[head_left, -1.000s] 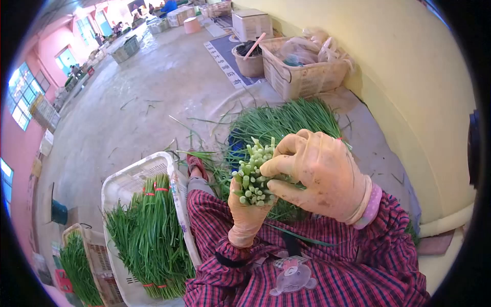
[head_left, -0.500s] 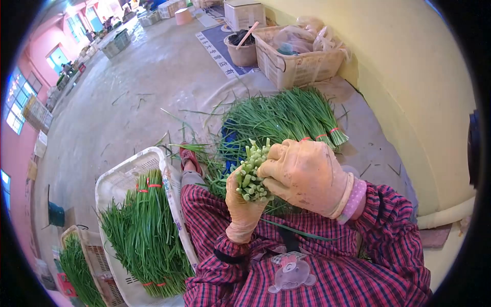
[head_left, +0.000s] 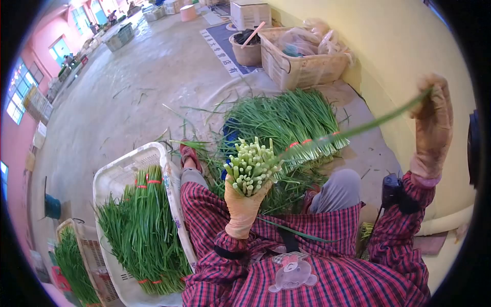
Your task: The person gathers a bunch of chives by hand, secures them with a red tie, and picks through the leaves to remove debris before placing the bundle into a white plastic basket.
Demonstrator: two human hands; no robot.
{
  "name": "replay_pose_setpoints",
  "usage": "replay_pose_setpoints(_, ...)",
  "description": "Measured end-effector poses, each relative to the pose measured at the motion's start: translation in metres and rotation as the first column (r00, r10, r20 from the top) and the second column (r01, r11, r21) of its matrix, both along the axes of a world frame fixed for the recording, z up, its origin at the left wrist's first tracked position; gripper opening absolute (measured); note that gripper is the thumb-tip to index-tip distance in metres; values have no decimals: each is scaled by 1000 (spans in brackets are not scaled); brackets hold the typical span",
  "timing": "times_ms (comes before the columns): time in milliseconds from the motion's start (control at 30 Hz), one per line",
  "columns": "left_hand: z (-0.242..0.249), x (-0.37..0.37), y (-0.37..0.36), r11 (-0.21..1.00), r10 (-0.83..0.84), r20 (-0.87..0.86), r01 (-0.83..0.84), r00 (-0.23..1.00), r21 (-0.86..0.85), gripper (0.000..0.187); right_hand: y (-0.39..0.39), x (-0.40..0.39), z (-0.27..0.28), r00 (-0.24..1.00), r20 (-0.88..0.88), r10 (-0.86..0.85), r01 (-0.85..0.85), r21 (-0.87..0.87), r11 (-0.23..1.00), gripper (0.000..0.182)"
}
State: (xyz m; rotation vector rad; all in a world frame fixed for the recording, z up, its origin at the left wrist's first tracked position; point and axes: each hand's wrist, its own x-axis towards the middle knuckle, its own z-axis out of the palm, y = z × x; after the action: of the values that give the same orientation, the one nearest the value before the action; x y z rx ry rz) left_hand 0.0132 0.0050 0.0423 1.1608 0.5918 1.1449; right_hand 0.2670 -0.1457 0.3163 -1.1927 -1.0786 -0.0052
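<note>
My left hand (head_left: 244, 204), in a pale rubber glove, is wrapped round a bunch of garlic chives (head_left: 250, 166), their pale cut ends pointing up at me. Out to the right, my gloved right hand (head_left: 433, 123) is raised and smeared by motion, its fingers closed on a long green chive stalk (head_left: 376, 120). That stalk stretches down across the view to the edge of the bunch. Beyond my left hand, more chives (head_left: 286, 115) lie in a heap on the floor sheet, several of them tied with red bands.
Left of my leg stands a white plastic crate (head_left: 110, 187) with banded chive bunches, and a smaller crate (head_left: 94, 250) of chives beside it. Ahead are a basket (head_left: 302, 69) with plastic bags and a bucket (head_left: 245, 53). A yellow wall (head_left: 404, 56) rises on the right.
My right hand has moved from the top of the bunch far out to the right, drawing a chive stalk with it. My left hand still grips the bunch in nearly the same place.
</note>
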Motion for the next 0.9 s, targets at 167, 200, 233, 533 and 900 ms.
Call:
replay_pose_setpoints(167,-5,-3,0,1000,-14,-2,14,1000,21,67,-23,29,-13,984,40,176,-161,-247,956,25)
replay_pose_setpoints(200,-2,-3,-1,999,-28,-6,28,1000,19,66,-14,11,-18,989,100,109,-43,-513,857,27)
replay_pose_setpoints(233,0,-2,-2,999,-46,-10,46,999,15,66,9,-17,-22,935,323,144,26,-470,882,27)
replay_pose_setpoints(533,-2,2,-14,996,-69,-15,70,997,49,77,93,-107,-79,448,819,358,-21,-391,920,9)
replay_pose_setpoints(900,-17,5,-11,977,59,-149,-27,987,212,74,103,-108,-104,231,903,363,12,-375,927,9)
